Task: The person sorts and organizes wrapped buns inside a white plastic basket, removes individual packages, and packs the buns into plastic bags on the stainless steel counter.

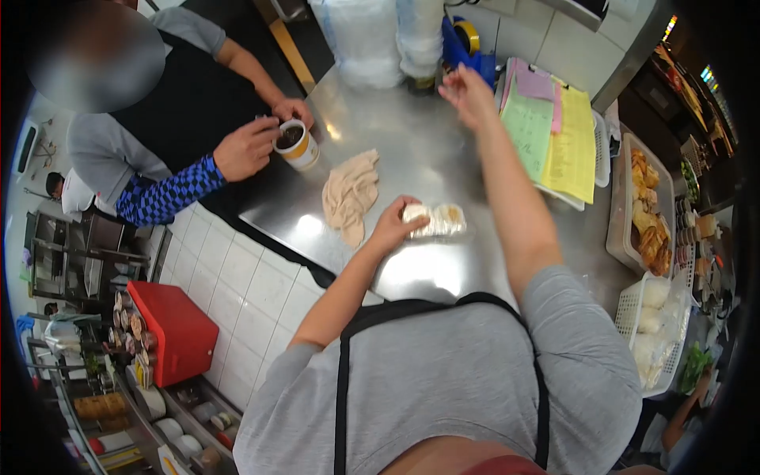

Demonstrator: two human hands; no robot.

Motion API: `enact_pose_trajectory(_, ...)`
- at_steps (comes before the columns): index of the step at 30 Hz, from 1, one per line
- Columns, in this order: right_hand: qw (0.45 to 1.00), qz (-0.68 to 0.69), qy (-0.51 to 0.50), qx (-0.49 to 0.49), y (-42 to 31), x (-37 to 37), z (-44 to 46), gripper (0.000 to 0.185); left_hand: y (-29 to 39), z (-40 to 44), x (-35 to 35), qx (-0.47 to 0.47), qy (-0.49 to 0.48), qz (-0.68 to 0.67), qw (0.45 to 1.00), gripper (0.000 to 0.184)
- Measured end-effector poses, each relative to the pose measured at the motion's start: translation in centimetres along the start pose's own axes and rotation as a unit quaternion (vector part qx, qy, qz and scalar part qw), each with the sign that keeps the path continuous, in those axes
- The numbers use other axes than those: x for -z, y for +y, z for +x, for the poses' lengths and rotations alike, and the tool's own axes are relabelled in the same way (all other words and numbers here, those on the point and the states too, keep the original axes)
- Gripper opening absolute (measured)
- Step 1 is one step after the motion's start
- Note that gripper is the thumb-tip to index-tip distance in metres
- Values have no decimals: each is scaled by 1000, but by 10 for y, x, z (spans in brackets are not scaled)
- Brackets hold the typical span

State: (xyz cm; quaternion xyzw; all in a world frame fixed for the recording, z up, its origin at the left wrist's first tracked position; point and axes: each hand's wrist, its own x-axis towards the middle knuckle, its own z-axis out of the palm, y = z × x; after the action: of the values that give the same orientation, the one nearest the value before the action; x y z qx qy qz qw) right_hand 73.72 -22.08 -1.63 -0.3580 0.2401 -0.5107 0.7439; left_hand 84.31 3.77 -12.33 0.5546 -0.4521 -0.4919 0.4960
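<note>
My left hand [393, 226] is closed around the left end of a small clear plastic food pack [447, 222] with whitish, partly browned contents. The pack lies on the steel table near my body. My right arm stretches to the back of the table. There my right hand [469, 96] is raised with its fingers apart and nothing visible in them. It is nearest a blue tape dispenser [469, 49] with a yellow roll, standing by the wall. A crumpled beige cloth [351, 194] lies left of the pack.
Across the steel table [412, 142], a co-worker holds a paper cup [296, 146] of dark contents. Wrapped white stacks [360, 39] stand at the back. Coloured papers [546, 131] lie to the right, beside a bread bin [643, 210] and a white basket [653, 324]. A red box [174, 332] sits lower left.
</note>
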Motion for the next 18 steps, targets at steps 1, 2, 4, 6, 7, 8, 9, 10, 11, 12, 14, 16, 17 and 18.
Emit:
enact_pose_trajectory(1,987,-100,-127,-22,-26,-17,-17,17,9,1,0,33,33,0,999,39)
enact_pose_trajectory(2,948,-193,-248,-50,-48,-28,-40,20,16,1,1,43,43,-17,998,39)
enact_pose_trajectory(4,770,-434,-460,-84,-74,-37,-69,20,39,11,8,37,51,-9,998,39)
enact_pose_trajectory(6,705,-475,-509,-133,-86,-49,-115,22,61,7,4,30,47,15,998,38)
enact_pose_trajectory(7,634,-547,-534,-117,-94,-57,-139,24,74,8,3,13,35,-3,999,38)
enact_pose_trajectory(8,557,-612,-552,-103,-97,-61,-156,26,83,6,1,-1,21,-23,1000,38)
enact_pose_trajectory(9,548,-625,-546,-102,-97,-60,-164,29,88,5,-3,-16,9,-25,1000,37)
enact_pose_trajectory(10,551,-627,-541,-102,-97,-58,-169,29,95,2,-7,-16,3,-24,1000,37)
enact_pose_trajectory(11,544,-651,-522,-89,-95,-56,-173,29,101,-2,-10,-23,-17,-19,999,37)
enact_pose_trajectory(12,535,-676,-501,-74,-94,-53,-178,29,105,-5,-14,-31,-37,-13,999,37)
enact_pose_trajectory(14,503,-725,-466,-67,-86,-41,-184,31,109,-13,-21,-38,-55,-6,998,36)
enact_pose_trajectory(16,468,-772,-426,-65,-88,-37,-197,33,111,-22,-26,-44,-75,0,996,35)
enact_pose_trajectory(17,463,-786,-406,-53,-89,-35,-207,34,110,-28,-27,-70,-88,30,993,35)
enact_pose_trajectory(18,458,-801,-382,-44,-91,-31,-219,37,109,-31,-32,-96,-105,59,988,35)
